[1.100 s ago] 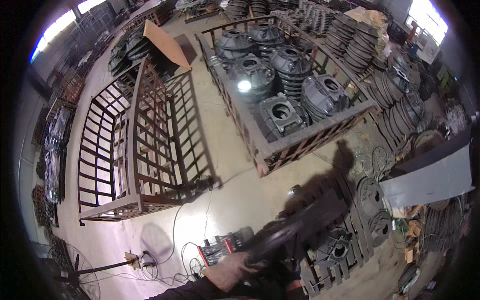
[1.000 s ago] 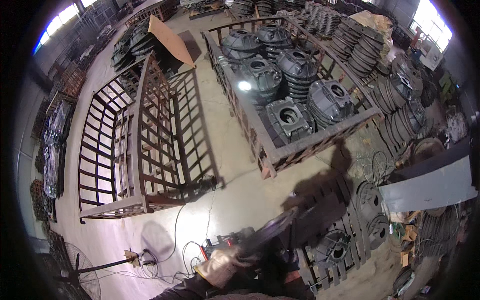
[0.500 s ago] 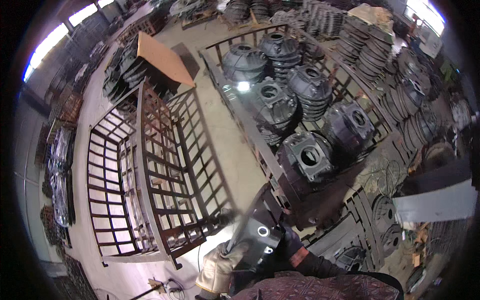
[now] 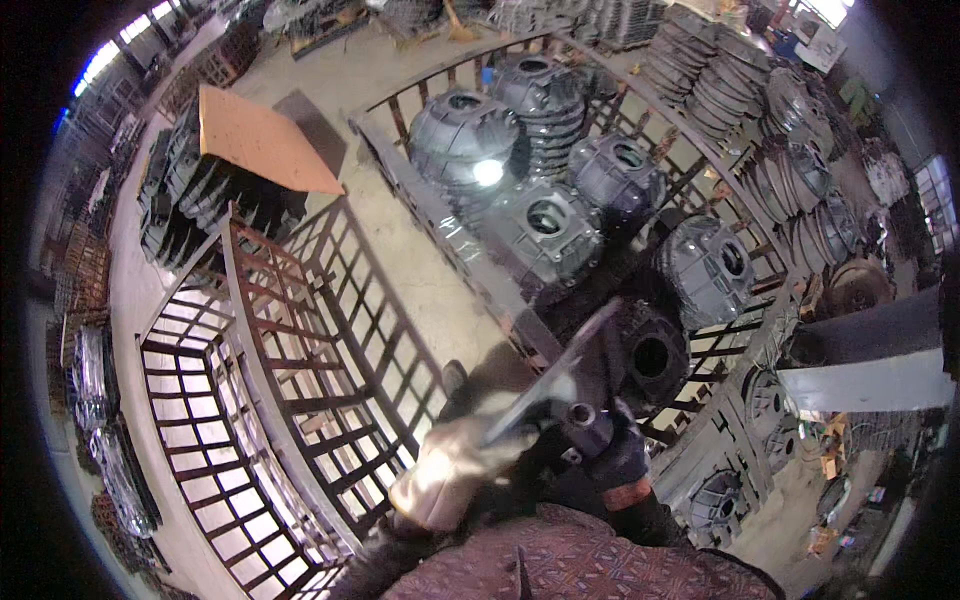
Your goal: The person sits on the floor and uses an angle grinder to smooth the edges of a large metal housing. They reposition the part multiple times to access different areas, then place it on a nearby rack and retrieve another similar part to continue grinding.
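— Looking down from the head view, what did the hands have?

— An angle grinder (image 4: 575, 405). Its flat disc ran up and to the right, with the dark body low in the middle of the picture.

— Which hand was where?

— The left hand (image 4: 450, 470), in a pale work glove, was clenched around the grinder near the disc. The right hand (image 4: 612, 452), in a dark glove, was wrapped around the body of the tool just beside it.

— And around them?

— Right behind the disc sat a dark cast housing (image 4: 650, 350) with a round bore, lying in a long metal crate (image 4: 440, 225) with other grey housings. One of them, a grey casting (image 4: 462, 130), carried a bright spot of light. To the left stood a rust-brown cage of bars (image 4: 290, 330), and beyond it an orange board (image 4: 255, 135) lay on a stack of dark parts. Concrete floor (image 4: 400, 260) ran between cage and crate.
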### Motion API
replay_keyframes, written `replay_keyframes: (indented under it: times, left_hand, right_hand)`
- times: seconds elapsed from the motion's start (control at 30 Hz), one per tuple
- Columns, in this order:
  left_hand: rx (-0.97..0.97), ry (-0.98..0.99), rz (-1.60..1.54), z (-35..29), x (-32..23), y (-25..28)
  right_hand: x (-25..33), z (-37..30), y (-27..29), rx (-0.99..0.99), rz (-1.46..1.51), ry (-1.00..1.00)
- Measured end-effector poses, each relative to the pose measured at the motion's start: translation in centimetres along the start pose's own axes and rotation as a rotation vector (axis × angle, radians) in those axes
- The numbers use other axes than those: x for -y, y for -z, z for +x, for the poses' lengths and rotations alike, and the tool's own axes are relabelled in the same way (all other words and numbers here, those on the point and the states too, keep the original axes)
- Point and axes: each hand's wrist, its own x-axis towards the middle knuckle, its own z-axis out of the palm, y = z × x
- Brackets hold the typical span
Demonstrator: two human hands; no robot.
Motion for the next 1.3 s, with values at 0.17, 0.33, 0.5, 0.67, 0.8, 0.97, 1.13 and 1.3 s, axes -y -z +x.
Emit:
replay_keyframes:
  times: [0.17,0.33,0.5,0.67,0.8,0.97,1.13,1.3]
  left_hand:
    - [-0.011,0.028,0.167,4.6,-13.0,5.1]
    - [-0.343,0.401,1.069,8.5,-22.5,5.3]
    - [-0.316,0.451,1.084,12.7,-25.9,7.5]
    - [-0.229,0.465,1.137,17.2,-27.3,11.1]
    - [-0.224,0.397,1.070,20.0,-27.2,14.3]
    - [-0.306,0.456,1.005,23.8,-24.1,21.6]
    - [-0.334,0.532,1.022,27.2,-22.6,27.2]
    - [-0.275,0.288,0.860,28.6,-22.6,30.6]
  right_hand:
    - [-0.5,4.6,-6.8,-0.103,0.335,0.031]
    - [-1.8,6.6,-9.6,-0.304,-1.031,0.499]
    - [-2.3,7.5,-2.1,-0.600,-0.145,0.074]
    - [-7.4,16.0,12.0,-0.852,-0.273,0.468]
    - [-13.0,23.7,18.1,-0.437,-0.377,0.576]
    - [-14.6,26.1,17.2,-0.473,-1.169,0.298]
    - [-15.0,29.4,17.8,-0.567,-1.026,0.118]
    - [-20.0,32.5,23.1,-0.750,-0.212,0.079]
